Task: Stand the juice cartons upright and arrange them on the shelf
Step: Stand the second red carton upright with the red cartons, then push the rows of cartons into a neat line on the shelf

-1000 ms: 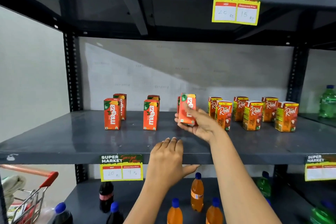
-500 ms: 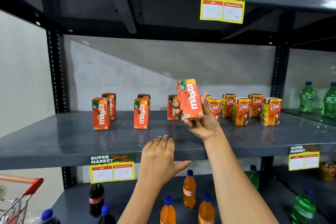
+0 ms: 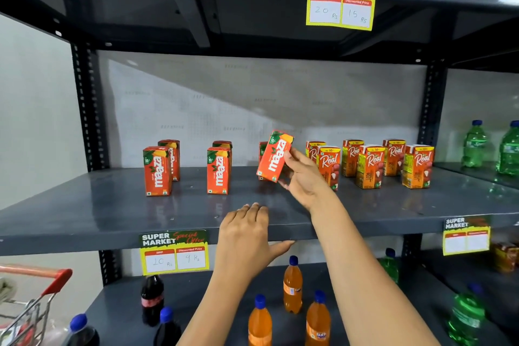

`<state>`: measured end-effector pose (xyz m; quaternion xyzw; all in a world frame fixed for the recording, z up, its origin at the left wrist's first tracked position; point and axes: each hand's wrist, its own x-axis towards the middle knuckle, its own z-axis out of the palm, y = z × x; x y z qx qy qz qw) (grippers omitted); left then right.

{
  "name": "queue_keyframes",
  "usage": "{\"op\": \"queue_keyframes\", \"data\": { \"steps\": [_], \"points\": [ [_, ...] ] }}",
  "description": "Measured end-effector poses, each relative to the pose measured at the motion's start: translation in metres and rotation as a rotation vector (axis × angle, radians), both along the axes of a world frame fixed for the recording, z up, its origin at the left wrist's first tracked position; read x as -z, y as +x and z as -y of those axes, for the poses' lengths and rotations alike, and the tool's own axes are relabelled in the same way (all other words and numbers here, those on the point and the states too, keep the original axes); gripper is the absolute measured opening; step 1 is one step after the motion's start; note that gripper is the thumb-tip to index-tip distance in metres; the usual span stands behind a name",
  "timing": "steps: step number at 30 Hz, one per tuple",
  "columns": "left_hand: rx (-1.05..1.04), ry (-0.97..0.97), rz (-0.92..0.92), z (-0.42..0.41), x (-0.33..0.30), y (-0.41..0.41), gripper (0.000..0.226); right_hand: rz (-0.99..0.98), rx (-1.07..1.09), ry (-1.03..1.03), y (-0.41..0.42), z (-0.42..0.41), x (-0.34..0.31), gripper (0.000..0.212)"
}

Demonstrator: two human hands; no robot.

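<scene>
My right hand (image 3: 304,177) grips an orange Maaza carton (image 3: 274,156), tilted to the right, just above the grey middle shelf (image 3: 112,213). Another Maaza carton (image 3: 262,150) stands partly hidden behind it. Two pairs of Maaza cartons stand upright further left: one pair (image 3: 157,171) and a second pair (image 3: 219,171). Several Real juice cartons (image 3: 370,167) stand upright in two rows to the right of my hand. My left hand (image 3: 247,236) rests flat on the shelf's front edge, fingers apart, thumb under the lip, holding nothing.
Price tags (image 3: 174,251) hang on the shelf edges. Orange soda bottles (image 3: 292,285) and dark cola bottles (image 3: 152,299) stand on the lower shelf. Green bottles (image 3: 474,144) stand at the right. A red-handled shopping cart (image 3: 33,298) is at lower left. More cartons line the top shelf.
My right hand picked the Maaza carton up off the shelf, raised it, then brought it down again and tilted it right. The left hand stayed on the shelf edge.
</scene>
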<state>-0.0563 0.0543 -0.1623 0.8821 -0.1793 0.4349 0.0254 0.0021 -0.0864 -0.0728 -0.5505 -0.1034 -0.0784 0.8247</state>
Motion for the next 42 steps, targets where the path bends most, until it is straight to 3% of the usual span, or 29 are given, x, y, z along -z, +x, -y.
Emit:
{"op": "queue_keyframes", "data": {
  "steps": [5,13,16,18,20,22,25,29,35,42],
  "points": [
    [0.008,-0.003,-0.038,0.001,-0.002,-0.002,0.074,-0.098,0.193,-0.364,0.012,-0.008,-0.001,0.043],
    [0.016,-0.022,-0.180,-0.001,-0.019,-0.022,0.083,-0.210,0.303,-0.475,0.023,-0.006,0.010,0.046],
    [0.105,-0.235,-0.349,-0.012,-0.041,-0.021,0.057,-0.213,0.382,-0.597,0.025,-0.004,0.017,0.056],
    [0.003,-0.433,-0.381,-0.027,-0.054,-0.001,0.046,-0.183,0.454,-0.769,0.025,-0.006,0.020,0.058],
    [-0.204,-0.559,-0.466,-0.045,-0.064,0.026,0.055,-0.167,0.545,-1.048,0.026,-0.013,0.023,0.068],
    [-0.352,-0.629,-0.633,-0.054,-0.070,0.048,0.081,-0.150,0.629,-1.222,0.028,-0.021,0.026,0.071],
    [-0.425,-0.633,-0.693,-0.052,-0.074,0.068,0.094,-0.159,0.672,-1.266,0.029,-0.026,0.028,0.070],
    [-0.454,-0.596,-0.641,-0.044,-0.073,0.079,0.078,-0.163,0.651,-1.272,0.031,-0.024,0.026,0.068],
    [-0.445,-0.567,-0.604,-0.040,-0.074,0.078,0.081,-0.149,0.661,-1.295,0.030,-0.028,0.025,0.064],
    [-0.416,-0.574,-0.571,-0.039,-0.071,0.079,0.066,-0.142,0.676,-1.307,0.032,-0.028,0.029,0.065]
  ]
}}
